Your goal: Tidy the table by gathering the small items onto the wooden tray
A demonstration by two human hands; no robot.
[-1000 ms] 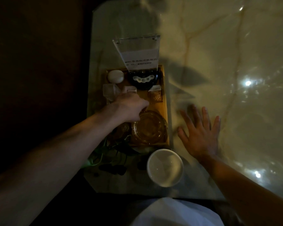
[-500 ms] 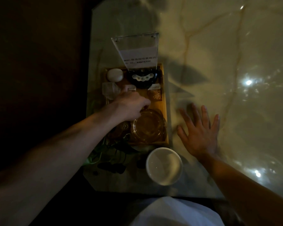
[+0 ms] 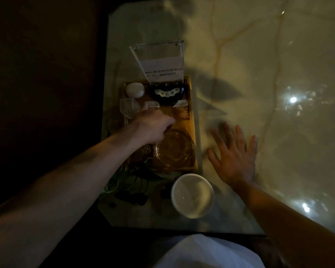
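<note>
The wooden tray [image 3: 192,120] lies on the marble table. It holds a glass ashtray [image 3: 174,151], a white round piece [image 3: 135,89], a black device with white buttons [image 3: 167,93], a clear plastic box [image 3: 128,107] and two small packets [image 3: 181,111]. My left hand [image 3: 153,126] hovers over the tray's middle with its fingers curled by the ashtray's far rim. One finger reaches to the left packet [image 3: 153,105]. Whatever lies under the palm is hidden. My right hand [image 3: 234,157] rests flat and spread on the table, right of the tray.
A clear acrylic sign stand [image 3: 159,57] stands behind the tray. A white bowl [image 3: 192,195] sits just in front of it. Tangled green and black cables [image 3: 128,184] lie at the tray's near left corner. The table's left edge [image 3: 104,113] runs close by, with darkness beyond.
My left hand has shifted slightly to the far side of the tray and put one finger out to the left packet. My right hand has stayed flat in place.
</note>
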